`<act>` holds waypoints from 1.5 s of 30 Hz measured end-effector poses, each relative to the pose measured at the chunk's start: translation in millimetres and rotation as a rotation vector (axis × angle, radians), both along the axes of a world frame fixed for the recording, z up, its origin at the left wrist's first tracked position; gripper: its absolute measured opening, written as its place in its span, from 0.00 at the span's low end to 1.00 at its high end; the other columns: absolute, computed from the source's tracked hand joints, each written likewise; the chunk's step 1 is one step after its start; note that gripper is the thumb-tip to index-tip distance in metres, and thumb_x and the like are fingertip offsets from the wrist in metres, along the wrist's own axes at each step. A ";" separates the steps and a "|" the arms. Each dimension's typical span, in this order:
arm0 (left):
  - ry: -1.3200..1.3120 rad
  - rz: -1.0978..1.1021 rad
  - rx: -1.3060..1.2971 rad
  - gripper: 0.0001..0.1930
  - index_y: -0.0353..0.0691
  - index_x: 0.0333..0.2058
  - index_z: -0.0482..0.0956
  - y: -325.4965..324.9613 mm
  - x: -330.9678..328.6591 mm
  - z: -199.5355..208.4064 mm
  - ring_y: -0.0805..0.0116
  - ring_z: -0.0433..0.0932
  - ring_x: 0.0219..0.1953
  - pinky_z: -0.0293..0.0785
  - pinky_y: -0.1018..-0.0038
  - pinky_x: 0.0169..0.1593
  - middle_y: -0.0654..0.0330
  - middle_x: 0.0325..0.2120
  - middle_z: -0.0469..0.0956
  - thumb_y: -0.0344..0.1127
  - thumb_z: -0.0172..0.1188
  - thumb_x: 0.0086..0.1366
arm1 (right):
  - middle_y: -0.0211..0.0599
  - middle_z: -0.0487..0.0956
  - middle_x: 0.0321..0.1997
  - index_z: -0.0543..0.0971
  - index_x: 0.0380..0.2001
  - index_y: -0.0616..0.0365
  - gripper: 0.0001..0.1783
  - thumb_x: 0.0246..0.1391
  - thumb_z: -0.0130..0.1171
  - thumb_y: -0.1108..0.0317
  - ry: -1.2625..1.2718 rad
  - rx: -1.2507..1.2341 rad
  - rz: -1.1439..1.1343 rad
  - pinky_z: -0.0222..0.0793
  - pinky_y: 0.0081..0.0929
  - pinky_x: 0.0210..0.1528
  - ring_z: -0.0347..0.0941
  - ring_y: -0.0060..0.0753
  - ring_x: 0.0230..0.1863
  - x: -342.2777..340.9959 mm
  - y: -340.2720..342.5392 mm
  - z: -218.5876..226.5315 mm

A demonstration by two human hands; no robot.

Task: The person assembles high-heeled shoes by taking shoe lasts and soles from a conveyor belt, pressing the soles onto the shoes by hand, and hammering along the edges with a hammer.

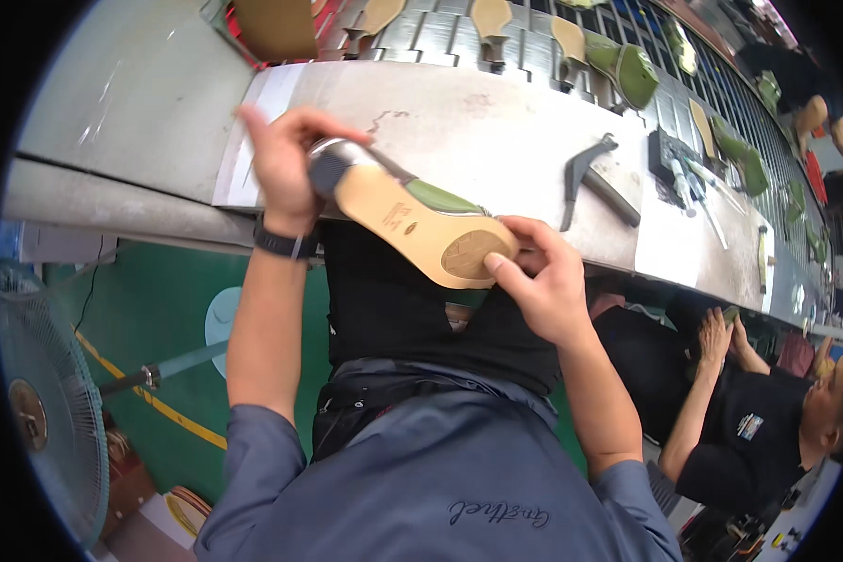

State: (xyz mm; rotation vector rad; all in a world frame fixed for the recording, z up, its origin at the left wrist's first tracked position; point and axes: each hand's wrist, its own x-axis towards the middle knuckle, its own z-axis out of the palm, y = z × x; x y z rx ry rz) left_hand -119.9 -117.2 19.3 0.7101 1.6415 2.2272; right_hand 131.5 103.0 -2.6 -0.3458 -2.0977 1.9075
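Both hands hold a high-heeled shoe (384, 204) tilted sole-up over my lap, at the front edge of the white work table (468, 131). Its sole is tan with a darker brown oval patch at the forefoot, and a strip of green upper shows along the far side. My left hand (288, 169) cups the silver and dark heel end, index finger along its top and thumb stretched away. At the toe, my right hand (551, 281) pinches the shoe, its thumb on the sole near the oval patch; the other fingertips are partly hidden behind.
Black lasting pincers (590, 183) lie on the table to the right. Beyond them is a black holder (670, 164) with brushes. A conveyor (440, 37) carries tan soles and green shoes (632, 75) along the back. A fan (42, 403) stands at left; a co-worker (740, 412) sits at right.
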 end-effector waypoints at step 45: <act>0.310 -0.217 0.082 0.41 0.32 0.38 0.86 65.5 21.0 -3.5 0.73 0.77 0.33 0.73 0.75 0.40 0.59 0.32 0.82 0.63 0.33 0.82 | 0.34 0.76 0.30 0.83 0.44 0.67 0.23 0.39 0.64 0.77 0.732 1.136 -0.003 0.75 0.29 0.28 0.76 0.32 0.26 -96.4 -21.1 54.7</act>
